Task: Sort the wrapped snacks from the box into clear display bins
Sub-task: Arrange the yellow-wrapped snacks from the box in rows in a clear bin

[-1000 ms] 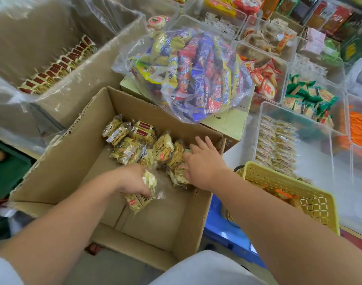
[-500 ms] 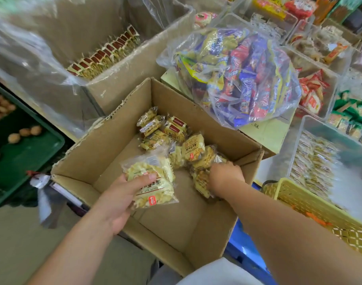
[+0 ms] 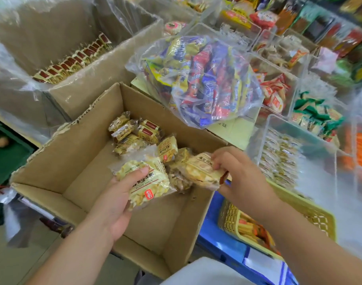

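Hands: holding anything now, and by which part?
Left hand grips a yellow snack pack, thumb across its top face. Right hand pinches a second snack pack by its right end, above the cardboard box.

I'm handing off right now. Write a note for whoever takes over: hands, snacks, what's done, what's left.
Left hand: holds a yellow pack over the box.
Right hand: grips a second pack near the box's right wall.
Loose packs lie in the box's far corner.
Done: the clear bin on the right already holds what look like matching packs.
Left: bin both held packs, then the rest.
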`<state>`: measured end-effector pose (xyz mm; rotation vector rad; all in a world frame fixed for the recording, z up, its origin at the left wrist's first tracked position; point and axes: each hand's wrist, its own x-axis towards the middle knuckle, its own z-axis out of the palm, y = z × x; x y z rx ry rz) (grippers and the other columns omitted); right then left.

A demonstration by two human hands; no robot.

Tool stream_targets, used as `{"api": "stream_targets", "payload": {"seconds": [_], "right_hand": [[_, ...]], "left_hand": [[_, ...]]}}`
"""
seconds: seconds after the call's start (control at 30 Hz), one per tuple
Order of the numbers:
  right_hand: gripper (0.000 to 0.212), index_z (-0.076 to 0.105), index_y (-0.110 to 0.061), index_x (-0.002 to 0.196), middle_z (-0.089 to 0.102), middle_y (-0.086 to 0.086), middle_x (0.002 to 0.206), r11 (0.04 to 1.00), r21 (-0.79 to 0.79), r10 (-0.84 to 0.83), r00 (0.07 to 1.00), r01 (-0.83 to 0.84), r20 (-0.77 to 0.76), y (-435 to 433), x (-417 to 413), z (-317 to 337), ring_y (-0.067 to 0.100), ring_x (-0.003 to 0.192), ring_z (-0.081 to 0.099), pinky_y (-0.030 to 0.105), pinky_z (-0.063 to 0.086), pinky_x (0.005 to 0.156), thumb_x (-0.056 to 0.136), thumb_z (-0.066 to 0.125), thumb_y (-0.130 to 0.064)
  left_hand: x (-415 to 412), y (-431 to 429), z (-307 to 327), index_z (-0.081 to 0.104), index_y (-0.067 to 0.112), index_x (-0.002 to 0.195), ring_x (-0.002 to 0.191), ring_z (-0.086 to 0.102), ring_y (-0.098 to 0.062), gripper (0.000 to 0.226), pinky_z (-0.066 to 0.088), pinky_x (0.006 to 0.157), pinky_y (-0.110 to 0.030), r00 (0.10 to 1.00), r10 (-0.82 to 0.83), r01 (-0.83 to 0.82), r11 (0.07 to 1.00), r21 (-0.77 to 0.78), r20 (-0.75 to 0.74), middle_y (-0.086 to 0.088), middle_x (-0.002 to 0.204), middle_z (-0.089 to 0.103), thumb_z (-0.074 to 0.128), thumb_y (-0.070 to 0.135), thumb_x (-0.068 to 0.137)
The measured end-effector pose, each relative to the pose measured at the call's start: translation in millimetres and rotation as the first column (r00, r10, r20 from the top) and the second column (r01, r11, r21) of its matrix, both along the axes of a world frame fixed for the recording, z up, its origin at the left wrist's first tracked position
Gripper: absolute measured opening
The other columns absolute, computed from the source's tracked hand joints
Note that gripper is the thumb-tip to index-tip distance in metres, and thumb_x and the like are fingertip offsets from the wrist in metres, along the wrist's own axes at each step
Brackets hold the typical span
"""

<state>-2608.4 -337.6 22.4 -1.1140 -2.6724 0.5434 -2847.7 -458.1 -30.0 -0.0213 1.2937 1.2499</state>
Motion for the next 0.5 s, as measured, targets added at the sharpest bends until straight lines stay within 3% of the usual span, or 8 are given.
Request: {"api": "stream_targets", "payload": {"seconds": [0.1,0.27,0.5], "right_hand": [[0.059,0.050,-0.026,0.099,0.056,-0.001,0.124,0.996,0.094,0.011,0.989,0.003,-0.149,-16.4,31.6,3.8,0.019,0.116,0.056,0.022,0.050,0.084,0.061,0.083,0.006],[0.066,0.047,-0.025,0.102,0.055,0.000,0.125,0.994,0.077,-0.047,0.931,0.081,-0.363,-26.5,82.8,-8.0,0.020,0.117,0.057,0.025,0.052,0.089,0.062,0.091,0.003],[0.066,0.050,-0.029,0.108,0.053,-0.019,0.126,0.985,-0.036,-0.168,0.877,0.170,-0.450,-45.1,206.2,-28.1,0.010,0.120,0.056,0.019,0.046,0.097,0.064,0.089,0.002]], "left_hand": [[32.3,3.1,13.6,0.066,0.018,0.128,0.092,0.079,-0.028,0.070,0.064,0.061,-0.037,0.998,-0.055,0.052,0.997,0.065,0.039,-0.011,0.110,0.079,0.086,0.031,0.062],[96.0,11.8,27.6,0.064,0.025,0.126,0.092,0.079,-0.025,0.067,0.063,0.062,-0.035,0.997,-0.080,0.082,0.990,0.112,-0.021,-0.006,0.107,0.080,0.086,0.030,0.063],[231.4,15.2,37.3,0.069,0.024,0.119,0.092,0.079,-0.031,0.078,0.063,0.062,-0.040,0.979,-0.192,0.198,0.976,0.093,-0.068,-0.010,0.107,0.080,0.099,0.027,0.047]]}}
